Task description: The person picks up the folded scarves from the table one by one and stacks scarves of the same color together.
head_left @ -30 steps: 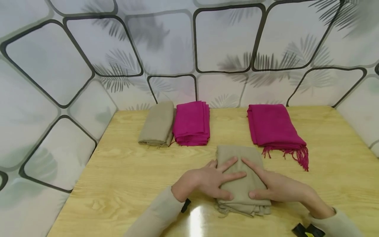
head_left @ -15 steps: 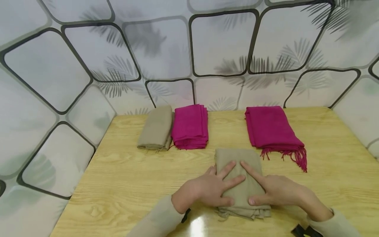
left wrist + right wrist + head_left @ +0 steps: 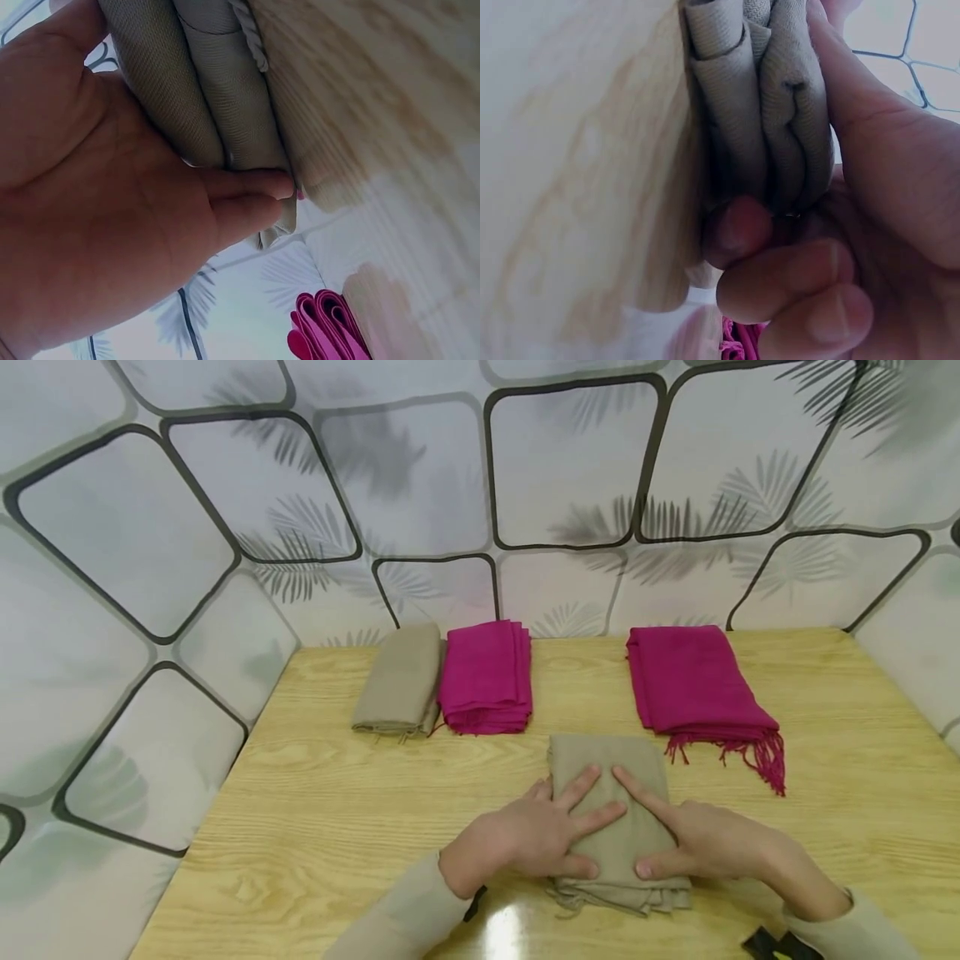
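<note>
A folded beige scarf point(image 3: 618, 814) lies on the table in front of me, its loose layered end toward me. My left hand point(image 3: 536, 835) rests on its left part, thumb and two fingers spread straight over the top. In the left wrist view, two other fingers point(image 3: 251, 202) lie along the scarf's side, close to the table. My right hand point(image 3: 712, 842) holds the right side, with index finger and thumb on top. Its other fingers point(image 3: 787, 281) are curled against the side of the folded layers in the right wrist view.
Behind the hands, another folded beige scarf point(image 3: 400, 681) stands beside a folded magenta cloth point(image 3: 486, 677) at the back left. A magenta scarf with fringe point(image 3: 690, 681) lies at the back right. The wooden table point(image 3: 300, 827) meets a patterned wall covering point(image 3: 562, 468).
The hands and the beige scarf keep their places against each other. Only the head view has shifted slightly.
</note>
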A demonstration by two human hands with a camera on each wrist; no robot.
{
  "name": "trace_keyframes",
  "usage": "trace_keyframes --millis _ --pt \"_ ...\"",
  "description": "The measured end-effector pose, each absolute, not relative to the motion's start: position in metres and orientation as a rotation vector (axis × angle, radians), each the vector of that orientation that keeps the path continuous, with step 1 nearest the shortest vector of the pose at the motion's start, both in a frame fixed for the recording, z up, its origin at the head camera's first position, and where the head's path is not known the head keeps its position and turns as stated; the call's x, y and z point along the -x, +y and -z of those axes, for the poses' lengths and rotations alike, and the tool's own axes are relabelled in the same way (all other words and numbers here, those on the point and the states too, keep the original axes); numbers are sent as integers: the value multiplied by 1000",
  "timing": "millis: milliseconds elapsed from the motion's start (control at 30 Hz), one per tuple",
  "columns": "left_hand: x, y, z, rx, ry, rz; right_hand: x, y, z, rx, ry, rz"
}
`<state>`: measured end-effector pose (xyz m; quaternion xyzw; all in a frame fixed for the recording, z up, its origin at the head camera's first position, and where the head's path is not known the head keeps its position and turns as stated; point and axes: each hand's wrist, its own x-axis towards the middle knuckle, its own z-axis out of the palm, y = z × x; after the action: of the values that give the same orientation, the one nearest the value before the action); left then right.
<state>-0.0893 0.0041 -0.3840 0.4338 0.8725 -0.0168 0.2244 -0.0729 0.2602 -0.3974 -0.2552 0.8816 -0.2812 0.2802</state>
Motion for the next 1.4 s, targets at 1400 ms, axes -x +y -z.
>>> trace_keyframes --millis 1400 --pt "98 5 387 -1194 2370 -76 87 268 399 604 2408 732"
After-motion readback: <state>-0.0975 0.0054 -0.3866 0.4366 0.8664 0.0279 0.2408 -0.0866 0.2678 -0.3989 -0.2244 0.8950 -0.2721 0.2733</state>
